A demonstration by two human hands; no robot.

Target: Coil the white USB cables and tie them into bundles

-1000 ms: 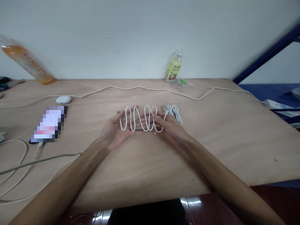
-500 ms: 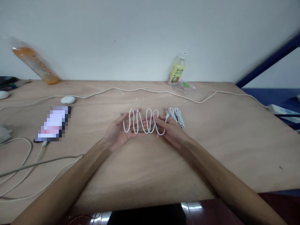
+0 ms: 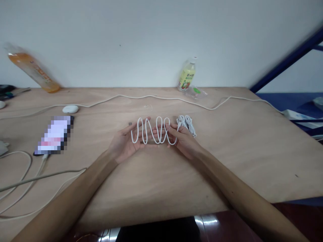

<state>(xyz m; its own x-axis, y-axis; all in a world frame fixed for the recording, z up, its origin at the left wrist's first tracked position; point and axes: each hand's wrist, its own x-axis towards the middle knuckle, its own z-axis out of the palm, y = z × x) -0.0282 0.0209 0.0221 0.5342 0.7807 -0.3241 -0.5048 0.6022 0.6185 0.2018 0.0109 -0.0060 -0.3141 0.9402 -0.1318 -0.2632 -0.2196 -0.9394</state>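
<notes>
A white USB cable stretches in several loose coils across both hands above the table. My left hand holds its left end, thumb pressed near the metal plug, with the fingers behind the coils. My right hand pinches the right-hand coils between thumb and fingers. The fingertips of both hands lie close together behind the loops. Just beyond my right hand rests a bundle of folded white cables, partly hidden by that hand.
A phone with a charging cable lies at the left, near a white earbud case. A long white cord crosses the back of the wooden table. An orange bottle and a yellow drink bottle stand by the wall.
The view has shifted slightly, so most things sit a little further left. Both hands keep their hold on the coiled cable, with hardly any change.
</notes>
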